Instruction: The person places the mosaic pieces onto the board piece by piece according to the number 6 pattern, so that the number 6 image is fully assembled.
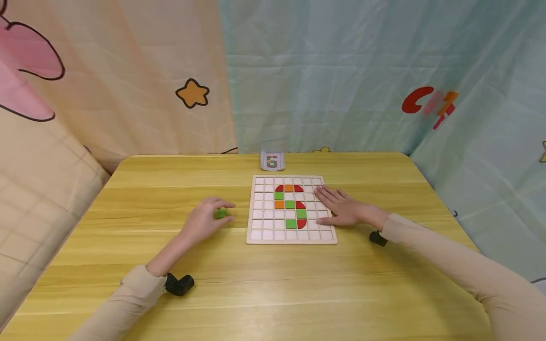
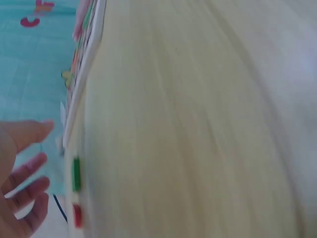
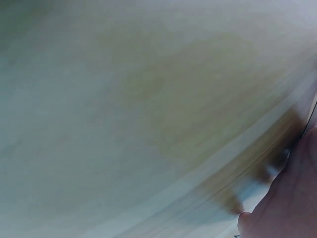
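Note:
A wooden grid board (image 1: 262, 239) lies on the table, with red rounded tiles, orange square tiles (image 1: 279, 204) and green square tiles (image 1: 290, 204) set in some of its cells. My left hand (image 1: 206, 218) hovers left of it, thumb and fingers parted around a loose green tile (image 1: 221, 213). In the left wrist view that green tile (image 2: 76, 174) stands apart from the fingertips, and a red tile (image 2: 77, 215) lies beyond it; the head view hides the red one. My right hand (image 1: 345, 210) rests on the board's right edge with fingers extended.
Behind the board, a small card (image 1: 272, 161) shows a coloured grid pattern. The wooden table (image 1: 273, 289) reaches back to a printed curtain (image 1: 307, 85). Each wrist carries a black device (image 1: 180, 285). Blur fills most of the right wrist view.

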`<action>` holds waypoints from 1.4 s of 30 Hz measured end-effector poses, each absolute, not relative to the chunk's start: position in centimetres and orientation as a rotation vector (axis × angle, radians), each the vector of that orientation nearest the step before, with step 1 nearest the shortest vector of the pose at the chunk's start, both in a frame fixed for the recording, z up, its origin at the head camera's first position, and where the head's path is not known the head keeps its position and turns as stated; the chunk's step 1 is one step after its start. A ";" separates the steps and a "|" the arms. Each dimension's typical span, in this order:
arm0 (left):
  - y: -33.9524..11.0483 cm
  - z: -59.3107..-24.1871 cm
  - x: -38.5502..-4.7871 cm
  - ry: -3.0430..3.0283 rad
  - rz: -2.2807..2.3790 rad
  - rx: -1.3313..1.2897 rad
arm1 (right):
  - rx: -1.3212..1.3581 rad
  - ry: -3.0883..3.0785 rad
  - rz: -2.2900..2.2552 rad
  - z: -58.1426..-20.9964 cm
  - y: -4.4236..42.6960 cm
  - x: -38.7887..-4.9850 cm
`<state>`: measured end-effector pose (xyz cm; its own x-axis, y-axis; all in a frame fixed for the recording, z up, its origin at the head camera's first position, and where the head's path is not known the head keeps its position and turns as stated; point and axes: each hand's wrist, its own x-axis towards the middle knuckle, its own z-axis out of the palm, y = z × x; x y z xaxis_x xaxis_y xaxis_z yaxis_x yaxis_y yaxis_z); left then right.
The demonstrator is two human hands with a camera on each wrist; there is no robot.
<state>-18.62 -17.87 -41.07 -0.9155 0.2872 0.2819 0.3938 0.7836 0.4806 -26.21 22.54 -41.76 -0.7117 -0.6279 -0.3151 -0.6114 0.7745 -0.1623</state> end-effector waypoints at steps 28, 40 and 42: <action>-23.9 -41.3 -22.4 -2.983 -0.958 -0.675 | -0.947 2.632 -0.066 -41.5 22.7 -25.9; -24.4 -41.5 -22.2 -2.977 -0.868 -0.698 | -0.954 2.621 -0.068 -41.4 22.4 -25.8; -24.4 -41.7 -22.2 -2.968 -0.864 -0.699 | -0.955 2.623 -0.059 -41.4 22.4 -25.8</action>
<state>-22.18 -24.40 -41.68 -0.9024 0.4206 0.0939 0.4053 0.7541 0.5168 -25.83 22.39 -41.38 -0.7126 -0.6303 -0.3080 -0.6158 0.7723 -0.1559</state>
